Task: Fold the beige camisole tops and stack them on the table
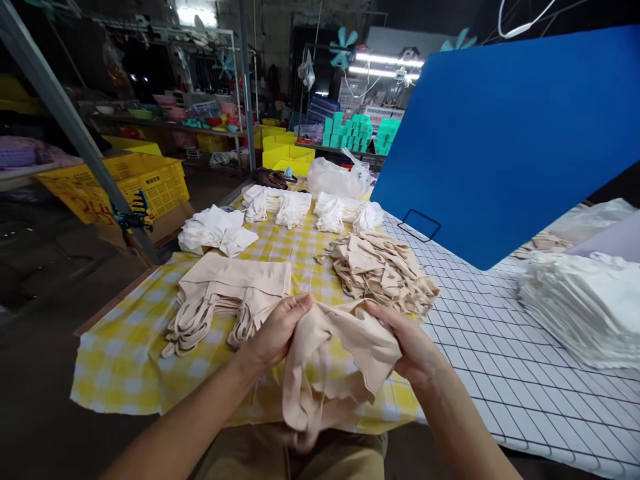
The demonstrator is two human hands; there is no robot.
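Observation:
Between my two hands hangs a beige strapped garment (370, 340), possibly a camisole or bra top, held near the table's front edge. My left hand (280, 330) pinches its upper left edge, while my right hand (407, 343) grips the right side; its loose straps dangle below and are slightly blurred. Left of my left hand lies a neat stack of beige garments (235, 273) with straps fanned toward me. Beyond my right hand is a loose heap of beige garments (380, 267).
White garment stacks (277, 200) and a crumpled white pile (217, 230) lie farther back on the yellow checked cloth (125, 360). A big blue board (500, 147) rises at right, near stacked white cloth (585, 307). A metal post (85, 133) and yellow crate (150, 183) stand left.

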